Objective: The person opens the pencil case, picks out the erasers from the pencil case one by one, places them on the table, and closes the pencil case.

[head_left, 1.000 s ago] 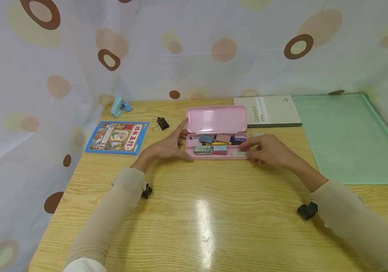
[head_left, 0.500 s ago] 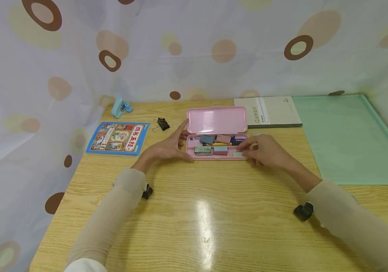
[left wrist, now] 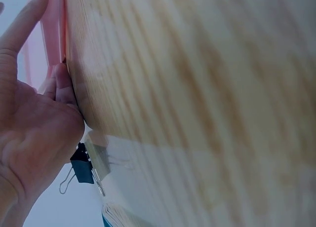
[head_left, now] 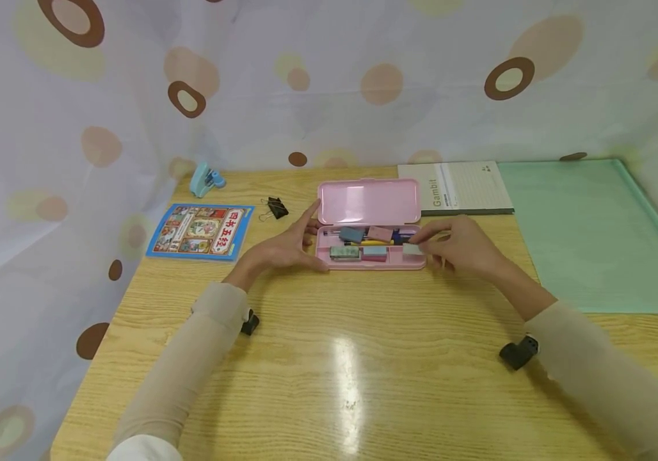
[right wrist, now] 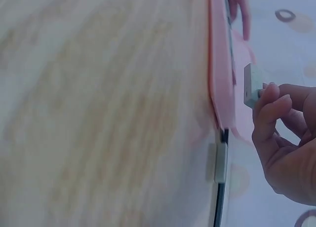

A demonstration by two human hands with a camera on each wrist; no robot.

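Pale eraser [head_left: 413, 249] pinched between thumb and fingertips of the right hand [head_left: 460, 246], raised just above the right end of the open pink pencil case [head_left: 370, 257]; half a second ago the same eraser lay in the front tray beneath those fingers, so it has been lifted clear of its slot. In the right wrist view the eraser [right wrist: 251, 85] stands apart from the case edge [right wrist: 218, 79], confirming that it no longer rests inside. Judged from this, the removal of one item from the case is under way, with the placing not yet done.

Left hand [head_left: 287, 246] spread, fingers straight, braced against the left end of the case, forefinger reaching up to the corner of the raised lid [head_left: 368, 202]; it has not shifted. Between the hands, in the tray: two further erasers [head_left: 359, 253] in front, pens behind.

Beyond the left hand: black binder clip [head_left: 274, 208], picture book [head_left: 201, 230], blue stapler [head_left: 205, 179]. Beyond the right hand: notebook [head_left: 458, 187] and green mat [head_left: 588, 230] on the wooden table [head_left: 340, 365].
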